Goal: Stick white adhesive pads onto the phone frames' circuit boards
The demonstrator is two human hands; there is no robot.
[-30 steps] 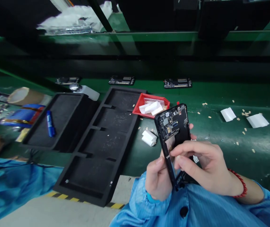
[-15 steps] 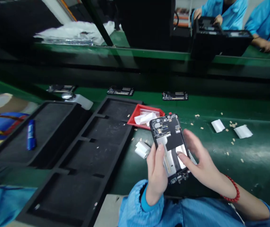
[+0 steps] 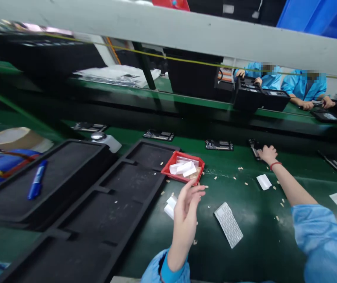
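My right hand [image 3: 268, 154] reaches to the back of the bench, its fingers at the near right edge of an opened phone [image 3: 253, 148] with bare inner parts. The hand covers part of that phone. My left hand [image 3: 187, 208] hovers over the green bench just in front of a red tray [image 3: 168, 171], fingers stretched out and holding nothing. White paper pieces lie in the tray. Between my arms lies a pale sheet with rows of small shapes [image 3: 229, 225]. A folded white paper [image 3: 170, 208] sits beside my left hand, partly hidden by it.
More opened phones [image 3: 219, 145] line the back of the bench. A black compartment tray [image 3: 121, 196] extends on the left, beside a black box [image 3: 65, 169] with a blue marker [image 3: 37, 180] and a white bottle [image 3: 112, 144]. Small beige bits and a white paper [image 3: 264, 182] lie around. Co-workers sit beyond.
The opened phone has left my left hand and now lies at the back right under my right hand. The patterned sheet now shows on the bench. The view has tilted up.
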